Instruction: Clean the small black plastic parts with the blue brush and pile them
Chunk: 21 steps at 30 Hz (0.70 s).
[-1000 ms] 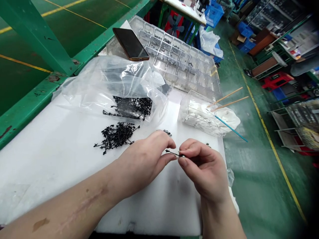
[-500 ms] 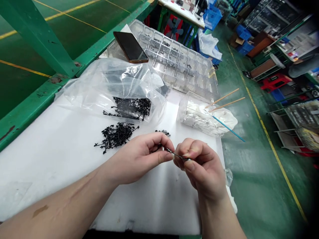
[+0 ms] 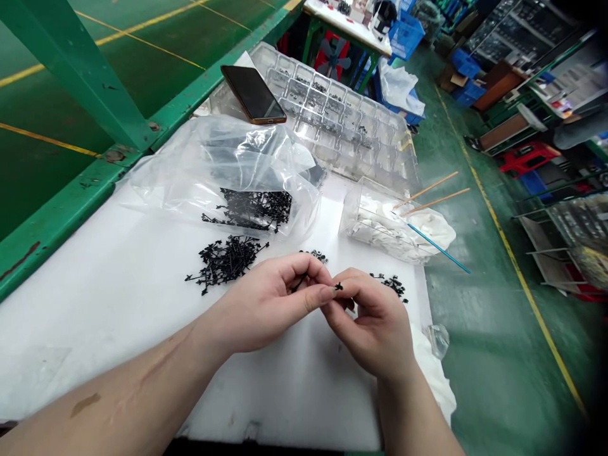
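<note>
My left hand (image 3: pixel 280 294) is closed in a pinch on a small black part (image 3: pixel 339 287), whose end shows at the fingertips. Against it, my right hand (image 3: pixel 373 316) has its thumb and fingers pressed together; what lies between them is hidden. A pile of black stemmed parts (image 3: pixel 228 261) lies left of my hands, and more of them (image 3: pixel 259 208) are in a clear plastic bag (image 3: pixel 180 164) behind. Just beyond my fingers are small round pieces (image 3: pixel 317 256). To the right of my right hand is a group of small black pieces (image 3: pixel 394 285).
A clear compartment box (image 3: pixel 332 120) with a phone (image 3: pixel 254 94) on it stands at the back. A clear container (image 3: pixel 370 218) holds white cloth, with two wooden sticks and a blue stick (image 3: pixel 439 247) jutting out right. A green metal frame (image 3: pixel 80 183) borders the left side.
My right hand has closed in against my left fingertips. The thin dark piece that spanned the two hands is no longer visible between them. Small black pieces at the right have come into view.
</note>
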Tool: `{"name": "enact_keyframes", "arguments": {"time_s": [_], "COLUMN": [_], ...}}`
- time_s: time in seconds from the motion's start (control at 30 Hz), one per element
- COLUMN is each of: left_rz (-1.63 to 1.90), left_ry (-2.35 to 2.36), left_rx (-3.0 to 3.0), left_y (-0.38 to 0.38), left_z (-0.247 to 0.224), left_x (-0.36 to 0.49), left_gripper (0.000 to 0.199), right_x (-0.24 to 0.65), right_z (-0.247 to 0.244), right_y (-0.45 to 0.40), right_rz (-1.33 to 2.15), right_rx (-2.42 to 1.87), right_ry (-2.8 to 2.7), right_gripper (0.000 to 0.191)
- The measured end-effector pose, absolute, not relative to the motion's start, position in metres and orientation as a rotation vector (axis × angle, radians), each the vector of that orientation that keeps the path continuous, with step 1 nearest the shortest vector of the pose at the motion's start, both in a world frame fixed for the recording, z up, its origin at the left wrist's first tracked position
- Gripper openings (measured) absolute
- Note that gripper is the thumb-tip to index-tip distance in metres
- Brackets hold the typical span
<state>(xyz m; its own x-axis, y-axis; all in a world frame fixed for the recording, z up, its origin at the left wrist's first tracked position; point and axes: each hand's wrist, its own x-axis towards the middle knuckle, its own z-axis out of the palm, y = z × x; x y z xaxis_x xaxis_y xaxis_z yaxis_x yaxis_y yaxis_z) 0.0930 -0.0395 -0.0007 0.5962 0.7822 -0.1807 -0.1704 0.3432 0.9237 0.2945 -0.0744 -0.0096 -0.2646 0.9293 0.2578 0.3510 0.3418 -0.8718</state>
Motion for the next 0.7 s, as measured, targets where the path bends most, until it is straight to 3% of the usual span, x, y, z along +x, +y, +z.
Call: {"name": "enact_keyframes", "arguments": {"time_s": [0.3,0.7], "left_rz": [0.736,0.770], "left_ry": [0.811,0.862], "left_rx": [1.618,1.567], "left_y": [-0.0423,-0.0448], "left_z": [0.0027,0.0043], "left_x": [0.0919,0.0930], "left_gripper": [0.011,0.013], "right_x": [0.2960,0.2917], "right_z": [-0.0082,-0.0055], "right_y": [-0.0742,-0.0721], "right_rz": [0.889,0.852], "right_rx": [-1.153,-1.175], "right_ry": [-1.846,-1.830], "right_gripper": [0.020,0.019]}}
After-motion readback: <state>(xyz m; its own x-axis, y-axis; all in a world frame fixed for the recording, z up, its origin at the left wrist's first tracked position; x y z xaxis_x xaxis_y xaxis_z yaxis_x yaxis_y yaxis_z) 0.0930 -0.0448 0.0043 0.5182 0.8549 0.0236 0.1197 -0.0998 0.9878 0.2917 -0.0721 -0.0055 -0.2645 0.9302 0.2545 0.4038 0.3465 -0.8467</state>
